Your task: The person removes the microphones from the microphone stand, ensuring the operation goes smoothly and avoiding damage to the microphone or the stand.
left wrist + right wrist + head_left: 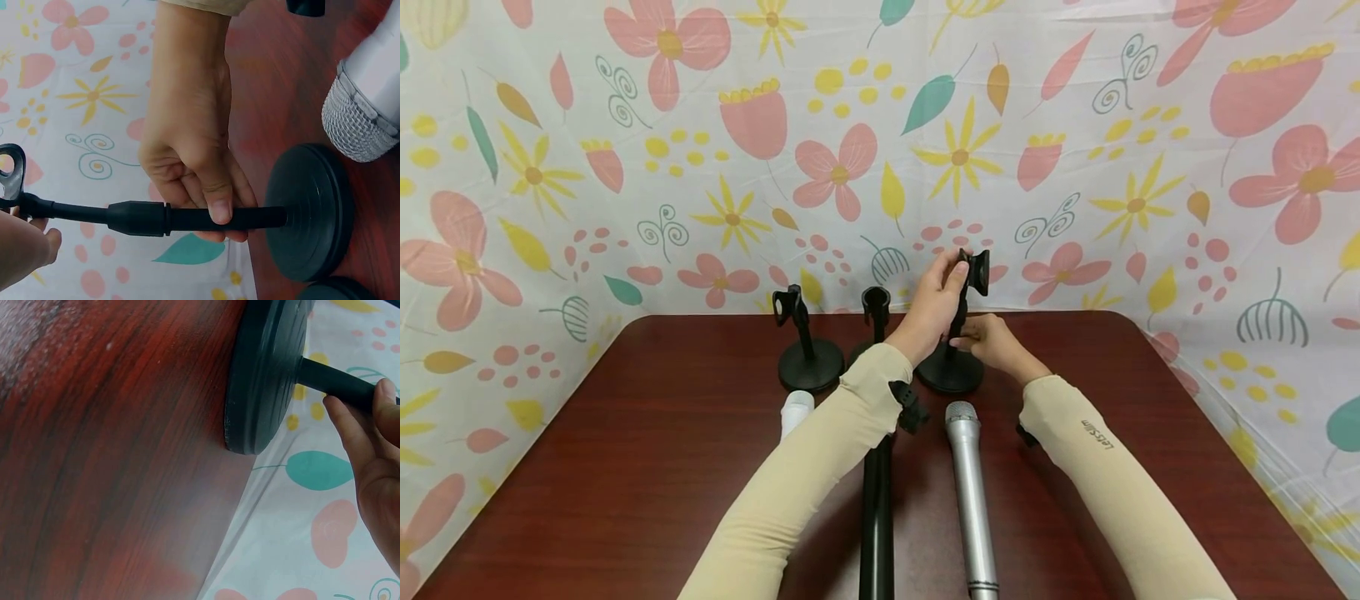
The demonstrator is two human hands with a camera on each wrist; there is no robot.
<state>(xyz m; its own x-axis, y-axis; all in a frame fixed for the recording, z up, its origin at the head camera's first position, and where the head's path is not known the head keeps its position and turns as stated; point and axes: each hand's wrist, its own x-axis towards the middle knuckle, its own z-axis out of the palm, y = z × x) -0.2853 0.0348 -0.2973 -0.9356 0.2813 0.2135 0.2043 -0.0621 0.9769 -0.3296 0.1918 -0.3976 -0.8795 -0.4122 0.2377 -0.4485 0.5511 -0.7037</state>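
Observation:
A black desktop microphone stand [951,374] with a round base stands at the back of the table, right of two similar stands. My left hand [931,307] grips it at the top, by the clip [977,272]; the left wrist view shows only part of this hand [28,250], at the lower left. Lower down, my right hand [994,342] pinches the pole between thumb and fingers, just above the base. That pinch on the pole [262,217] shows closely in the left wrist view. At its edge, the right wrist view has the right hand [375,469] on the pole too.
Left of the held stand are a middle stand [876,302], partly behind my left arm, and another stand [810,365]. In front lie a silver microphone [972,492], a black tube-shaped object [877,517] and a white microphone [797,407] partly covered by my sleeve. A flowered cloth [842,108] hangs behind the table [647,433].

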